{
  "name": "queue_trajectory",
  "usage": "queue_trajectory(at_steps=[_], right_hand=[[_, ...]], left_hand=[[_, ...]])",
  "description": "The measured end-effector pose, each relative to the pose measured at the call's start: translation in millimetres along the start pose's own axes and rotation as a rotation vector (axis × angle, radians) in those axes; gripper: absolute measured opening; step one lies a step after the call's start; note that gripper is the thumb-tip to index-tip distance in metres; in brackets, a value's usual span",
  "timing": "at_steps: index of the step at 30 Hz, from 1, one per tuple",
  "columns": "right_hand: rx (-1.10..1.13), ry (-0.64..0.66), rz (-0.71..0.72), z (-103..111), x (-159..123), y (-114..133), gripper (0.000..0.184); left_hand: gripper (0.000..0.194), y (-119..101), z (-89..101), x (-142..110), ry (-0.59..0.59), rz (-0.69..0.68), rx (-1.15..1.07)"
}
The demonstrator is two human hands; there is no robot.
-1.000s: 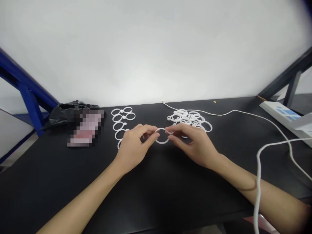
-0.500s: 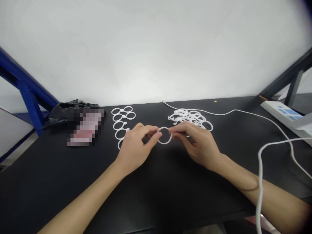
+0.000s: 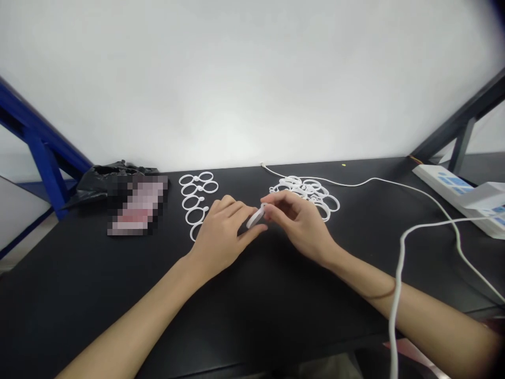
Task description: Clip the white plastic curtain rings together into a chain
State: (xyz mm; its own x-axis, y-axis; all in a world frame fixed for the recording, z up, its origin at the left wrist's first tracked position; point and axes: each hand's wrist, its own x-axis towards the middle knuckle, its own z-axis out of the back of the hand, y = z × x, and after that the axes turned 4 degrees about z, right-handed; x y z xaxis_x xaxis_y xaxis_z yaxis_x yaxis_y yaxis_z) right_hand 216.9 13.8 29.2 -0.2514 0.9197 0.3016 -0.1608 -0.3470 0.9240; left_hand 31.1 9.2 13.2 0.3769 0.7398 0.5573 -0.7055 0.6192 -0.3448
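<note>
The person's left hand (image 3: 223, 231) and right hand (image 3: 300, 223) meet in the middle of the black table (image 3: 118, 295), and between them they hold one white plastic ring (image 3: 256, 217), which stands almost edge-on to the camera, so it looks like a short white bar. The left hand is half closed, its thumb and first fingers pinching the near side of the ring; the right hand is also half closed, its fingertips (image 3: 267, 208) gripping the far end. Just beyond the left hand, touching its knuckles in the view, lies a neat row of rings (image 3: 196, 199) set in pairs, and I judge these are the ones already finished. Just behind the right hand sits a loose heap of rings (image 3: 311, 190), tangled together, which seem to be what is left; it looks the larger lot, so the work is probably less than half done. A white cable (image 3: 398, 273) crosses over the right forearm, and a black bag (image 3: 98, 176) lies well to the left of the left hand
</note>
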Motion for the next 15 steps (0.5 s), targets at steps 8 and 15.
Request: queue_trajectory(at_steps=[8, 15], right_hand=[[-0.687, 0.363, 0.414, -16.6, 68.4, -10.1, 0.019], [-0.832, 0.494, 0.428, -35.0, 86.5, -27.7, 0.021]], left_hand=[[0.042, 51.7, 34.9, 9.7, -0.25, 0.333, 0.059], [0.049, 78.6, 45.9, 9.3, -0.399, 0.516, 0.103]])
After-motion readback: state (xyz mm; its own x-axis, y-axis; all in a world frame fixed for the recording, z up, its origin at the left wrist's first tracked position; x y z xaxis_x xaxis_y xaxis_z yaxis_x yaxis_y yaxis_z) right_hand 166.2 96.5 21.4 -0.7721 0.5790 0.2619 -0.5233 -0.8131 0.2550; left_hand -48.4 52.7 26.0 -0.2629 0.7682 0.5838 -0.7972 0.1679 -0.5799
